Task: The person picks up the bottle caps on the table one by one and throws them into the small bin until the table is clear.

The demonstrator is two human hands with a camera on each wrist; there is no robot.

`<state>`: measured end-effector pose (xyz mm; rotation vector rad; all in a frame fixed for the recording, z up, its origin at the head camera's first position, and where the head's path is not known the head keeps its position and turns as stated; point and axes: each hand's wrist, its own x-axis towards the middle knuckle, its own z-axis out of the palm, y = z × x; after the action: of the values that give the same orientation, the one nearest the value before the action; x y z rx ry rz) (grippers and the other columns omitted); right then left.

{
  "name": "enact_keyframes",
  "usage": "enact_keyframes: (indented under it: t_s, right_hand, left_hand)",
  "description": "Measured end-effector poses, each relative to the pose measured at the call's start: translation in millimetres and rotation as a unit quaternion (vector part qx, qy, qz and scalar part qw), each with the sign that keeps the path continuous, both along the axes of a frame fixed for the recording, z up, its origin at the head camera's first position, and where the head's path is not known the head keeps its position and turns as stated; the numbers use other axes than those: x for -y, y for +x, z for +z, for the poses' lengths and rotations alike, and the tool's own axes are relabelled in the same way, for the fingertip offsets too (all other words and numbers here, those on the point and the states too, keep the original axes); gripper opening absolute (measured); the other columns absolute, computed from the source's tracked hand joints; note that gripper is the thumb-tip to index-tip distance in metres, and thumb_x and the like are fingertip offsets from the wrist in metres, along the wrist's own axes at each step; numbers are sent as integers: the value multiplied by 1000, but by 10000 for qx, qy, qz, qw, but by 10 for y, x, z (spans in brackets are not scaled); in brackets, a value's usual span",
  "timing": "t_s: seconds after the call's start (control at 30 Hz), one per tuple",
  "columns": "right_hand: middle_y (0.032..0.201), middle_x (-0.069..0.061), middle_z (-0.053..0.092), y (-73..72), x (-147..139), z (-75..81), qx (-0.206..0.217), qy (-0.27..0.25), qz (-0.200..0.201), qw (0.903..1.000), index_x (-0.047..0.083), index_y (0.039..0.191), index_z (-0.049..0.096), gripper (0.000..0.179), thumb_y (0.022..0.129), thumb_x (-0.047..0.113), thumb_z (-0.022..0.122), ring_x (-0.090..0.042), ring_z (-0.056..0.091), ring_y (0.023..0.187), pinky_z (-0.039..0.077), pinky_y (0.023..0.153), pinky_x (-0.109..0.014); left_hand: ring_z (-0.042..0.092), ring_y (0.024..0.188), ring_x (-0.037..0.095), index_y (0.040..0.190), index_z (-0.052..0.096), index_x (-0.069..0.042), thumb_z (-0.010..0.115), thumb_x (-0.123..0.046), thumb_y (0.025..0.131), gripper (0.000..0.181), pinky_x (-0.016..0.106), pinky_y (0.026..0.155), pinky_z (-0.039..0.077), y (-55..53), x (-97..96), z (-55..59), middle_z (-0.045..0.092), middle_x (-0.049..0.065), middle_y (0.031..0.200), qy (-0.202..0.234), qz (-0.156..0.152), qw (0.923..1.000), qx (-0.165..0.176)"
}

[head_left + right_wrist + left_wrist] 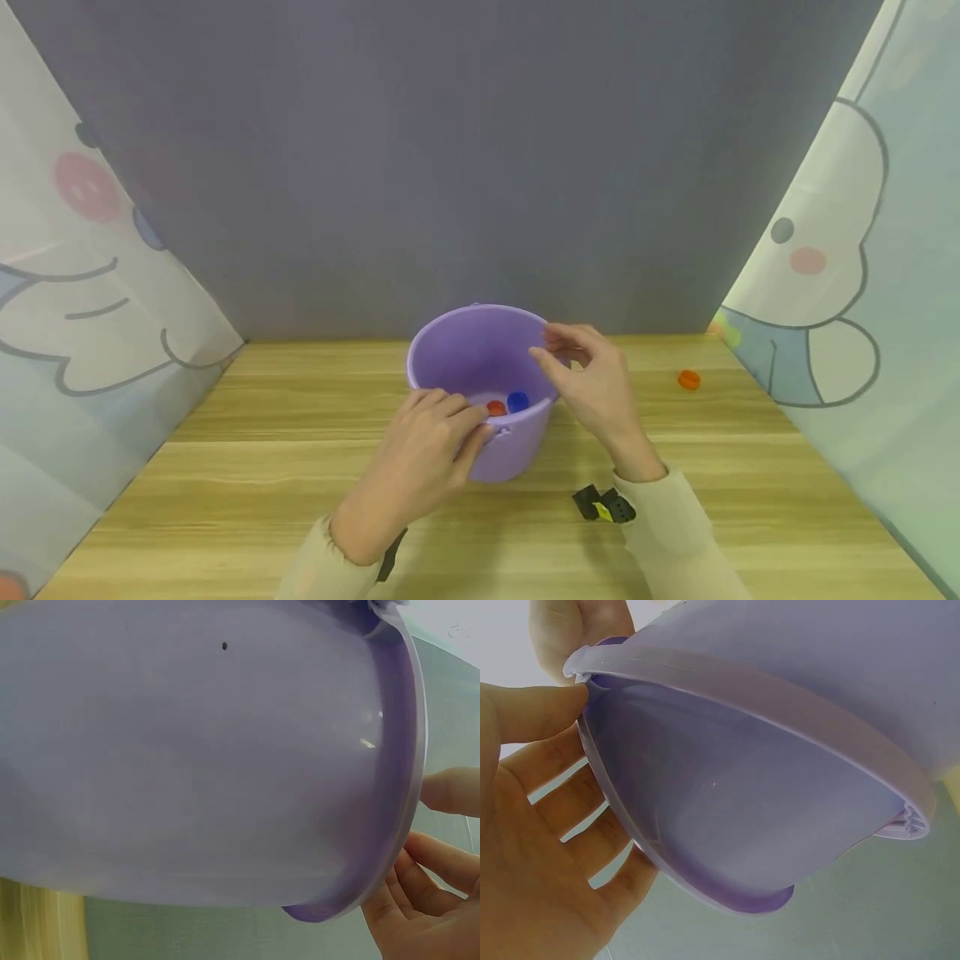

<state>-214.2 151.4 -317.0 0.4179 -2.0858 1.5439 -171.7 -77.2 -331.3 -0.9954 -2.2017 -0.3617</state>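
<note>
A purple bucket stands upright on the wooden table. My left hand grips its near rim, fingers over the edge and thumb outside; the left wrist view shows the thumb against the purple edge. Above the right rim is my right hand, thumb and fingers apart, with nothing visible between them. The right wrist view has the rim covering its fingertips, so contact is unclear. Inside the bucket lie a small blue cap-like piece and a small red one, partly hidden by the near rim.
An orange cap-like piece lies on the table to the right, near the back. A grey panel rises behind the table, and cartoon-printed sheets flank both sides.
</note>
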Motion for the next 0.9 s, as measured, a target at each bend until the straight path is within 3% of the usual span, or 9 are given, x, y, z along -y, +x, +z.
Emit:
enact_keyframes:
  t_s: [0.2,0.47,0.7,0.9]
  right_hand:
    - [101,-14,68,-32,-11,-13,-269,-5,-57,9996,-5,114,72,31,84,2,80,-20,67,92,55,89,-26]
    - [103,-24,67,-87,-129,-28,-458,34,-164,9988,-8,112,71,30,84,-2,79,-14,66,89,55,88,-23]
    - [105,-18,69,-78,-223,-43,-340,305,-362,9983,-5,115,72,30,87,4,78,-18,67,92,54,90,-23]
    - [104,-17,70,-106,-308,-67,-504,475,-458,9965,-5,113,73,29,86,3,79,-20,67,91,53,88,-20]
  left_hand:
    - [59,76,17,90,72,-16,73,-24,92,9,37,79,49,-3,0,-1,65,-6,81,9,15,10000,-6]
    - [59,77,17,89,72,-16,73,-24,93,9,37,81,49,-6,-3,9,64,-6,81,-3,14,10000,23]
    - [59,76,17,88,71,-17,74,-24,92,9,37,81,50,-7,-2,8,65,-6,81,-18,25,10000,52]
    - [60,76,16,88,72,-16,73,-25,92,10,37,81,50,-5,-1,0,65,-6,80,37,-14,10000,13]
